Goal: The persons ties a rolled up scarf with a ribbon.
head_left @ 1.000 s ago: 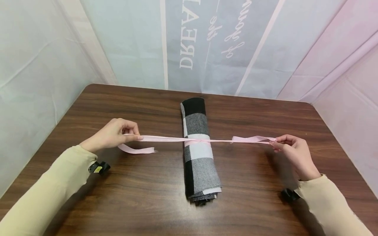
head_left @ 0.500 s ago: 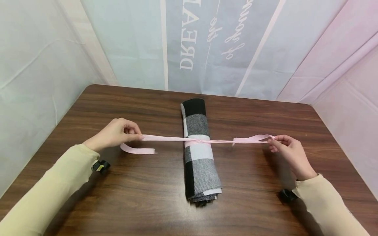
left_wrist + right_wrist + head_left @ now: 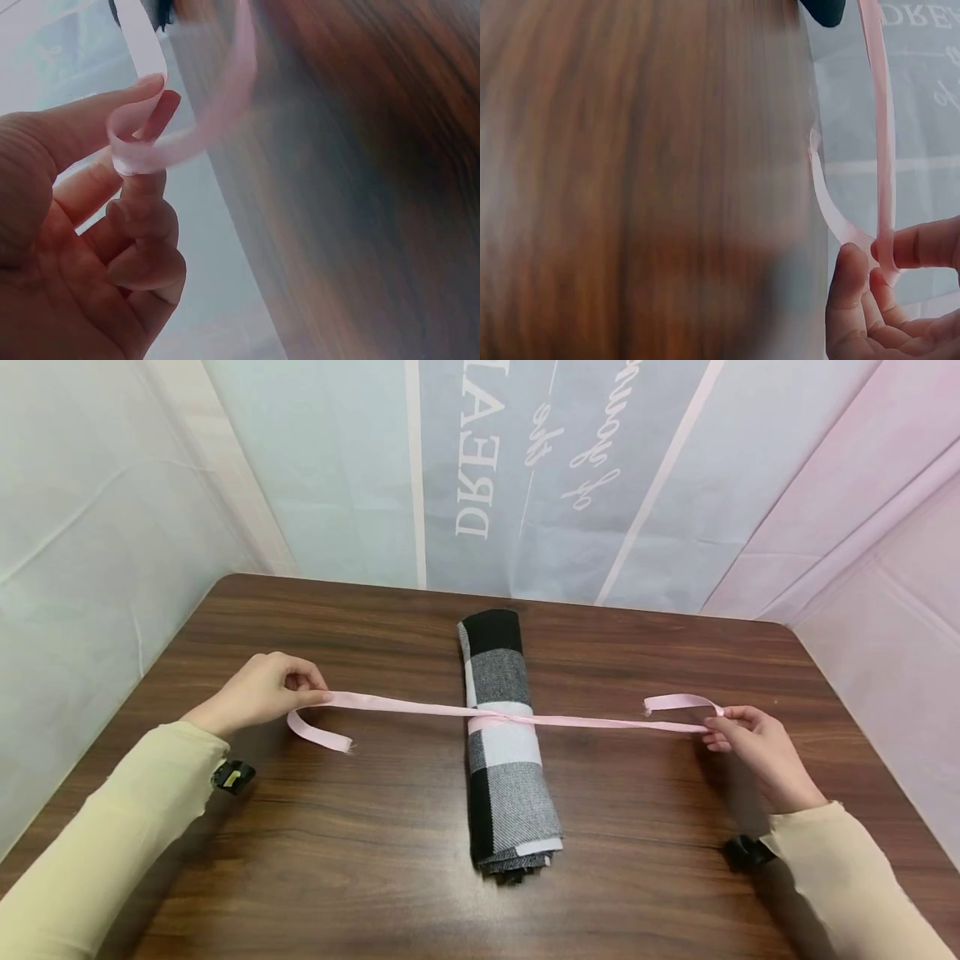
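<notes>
A rolled scarf [image 3: 510,797] in black, grey and white checks lies lengthwise on the table. Round its middle runs a pink ribbon [image 3: 405,705], crossed on top, with both sides stretched out nearly straight. At the left, my left hand [image 3: 262,689] pinches one side between thumb and fingertips, and a loose tail curls below it. My right hand [image 3: 761,752] pinches the other side, its short tail curling back above. In the left wrist view the ribbon [image 3: 180,150] loops past the fingers. The right wrist view shows the ribbon [image 3: 885,135] between thumb and finger.
The brown wood-grain table [image 3: 360,877] has a back edge against a printed backdrop [image 3: 345,485] with mirrored lettering. Pale cloth walls [image 3: 75,568] close in at both sides. A small black device [image 3: 234,777] sits at the left wrist, another [image 3: 746,853] at the right.
Both hands have moved outward, the left to the left and the right slightly to the right. The loose tails have shortened. The scarf stays in place.
</notes>
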Tool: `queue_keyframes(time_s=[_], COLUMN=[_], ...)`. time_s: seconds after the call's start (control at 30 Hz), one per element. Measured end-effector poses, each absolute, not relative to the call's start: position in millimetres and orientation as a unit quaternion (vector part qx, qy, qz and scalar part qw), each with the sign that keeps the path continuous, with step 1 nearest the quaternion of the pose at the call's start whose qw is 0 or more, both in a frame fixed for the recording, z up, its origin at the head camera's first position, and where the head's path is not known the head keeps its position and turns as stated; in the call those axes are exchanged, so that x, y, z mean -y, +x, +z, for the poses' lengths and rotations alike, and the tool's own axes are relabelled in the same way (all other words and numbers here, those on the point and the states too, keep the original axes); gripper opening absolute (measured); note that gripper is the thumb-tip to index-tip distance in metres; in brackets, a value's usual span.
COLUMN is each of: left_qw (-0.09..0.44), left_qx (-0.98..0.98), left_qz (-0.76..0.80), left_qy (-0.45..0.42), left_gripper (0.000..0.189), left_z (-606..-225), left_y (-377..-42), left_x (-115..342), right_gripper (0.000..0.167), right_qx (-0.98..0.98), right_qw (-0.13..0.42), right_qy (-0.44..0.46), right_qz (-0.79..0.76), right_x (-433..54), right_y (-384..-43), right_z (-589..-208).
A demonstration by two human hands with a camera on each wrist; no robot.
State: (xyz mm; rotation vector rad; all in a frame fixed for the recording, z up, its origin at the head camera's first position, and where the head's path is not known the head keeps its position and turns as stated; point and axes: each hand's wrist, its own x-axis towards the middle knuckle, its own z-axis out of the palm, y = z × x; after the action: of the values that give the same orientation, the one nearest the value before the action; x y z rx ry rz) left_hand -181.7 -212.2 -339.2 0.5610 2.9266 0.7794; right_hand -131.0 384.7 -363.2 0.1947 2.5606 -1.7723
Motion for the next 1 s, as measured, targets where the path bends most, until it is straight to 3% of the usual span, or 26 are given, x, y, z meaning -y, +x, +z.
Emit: queue_keyframes(time_s=[0.23,0.53,0.83,1.0], left_qw=[0.053,0.023,0.006,0.014], left_qx=[-0.956,-0.954,-0.945,-0.943], left_qz=[0.236,0.233,0.251,0.261], left_qy=[0.167,0.188,0.210,0.207], left_gripper=[0.011,0.012,0.022,0.036], left_z=[-339,-343,-342,-343], left_y=[-184,-185,-178,-174], left_x=[215,208,184,166], right_gripper=[0.024,0.058,0.052,0.045], right_qx=[-0.806,-0.885,-0.928,-0.950], right_qw=[0.019,0.030,-0.033,-0.074], right_qy=[0.063,0.070,0.033,0.000], right_qz=[-0.589,-0.460,-0.369,-0.304], right_x=[-396,-389,-360,-338], right_y=[-130,-133,-131,-132], right_z=[-363,-354,-345,-340])
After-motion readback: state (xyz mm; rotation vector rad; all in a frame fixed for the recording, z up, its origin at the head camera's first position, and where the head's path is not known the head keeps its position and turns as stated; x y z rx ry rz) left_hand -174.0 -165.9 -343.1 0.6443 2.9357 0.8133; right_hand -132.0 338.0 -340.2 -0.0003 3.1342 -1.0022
